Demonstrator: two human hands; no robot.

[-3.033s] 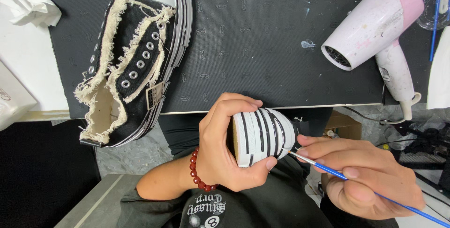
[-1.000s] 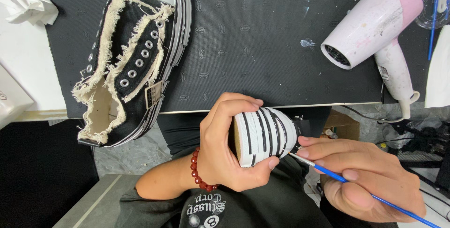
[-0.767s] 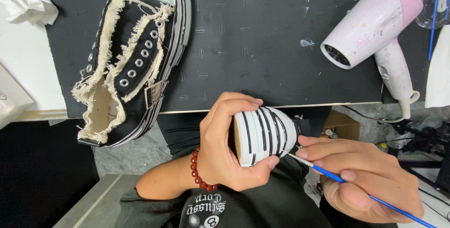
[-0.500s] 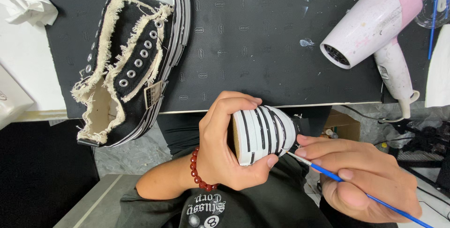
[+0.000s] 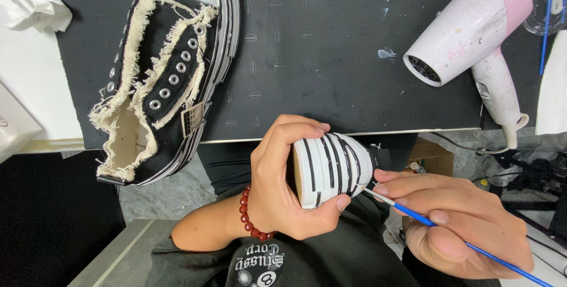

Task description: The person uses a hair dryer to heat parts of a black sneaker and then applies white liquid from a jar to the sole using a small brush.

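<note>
Fingers point(image 5: 295, 130) of the left hand point(image 5: 283, 186) curl tightly around a white sneaker sole ringed with black painted stripes point(image 5: 333, 169), thumb pressed under its lower edge, gripping the shoe end-on above the person's lap, just off the near edge of the work surface. A red beaded bracelet point(image 5: 251, 216) circles that wrist, the forearm angling up from the lower left. The right hand point(image 5: 460, 222) comes in from the right, its fingers closed in a pencil grip on a thin blue-handled paintbrush point(image 5: 437, 228), index finger stretched along the shaft; the brush tip meets the striped sole at its lower right edge.

Beyond the hands lies a black rubber work mat point(image 5: 331, 45) with a small pale paint smear. On it, at left, a matching black canvas sneaker with frayed cream edges and metal eyelets point(image 5: 162, 80) rests with its heel overhanging the mat's near edge. At right sits a white and pink hair dryer speckled with paint point(image 5: 472, 33), nozzle facing left. Crumpled white tissue point(image 5: 32, 3) lies on the white tabletop at far left. Cables and clutter fill the floor at right.
</note>
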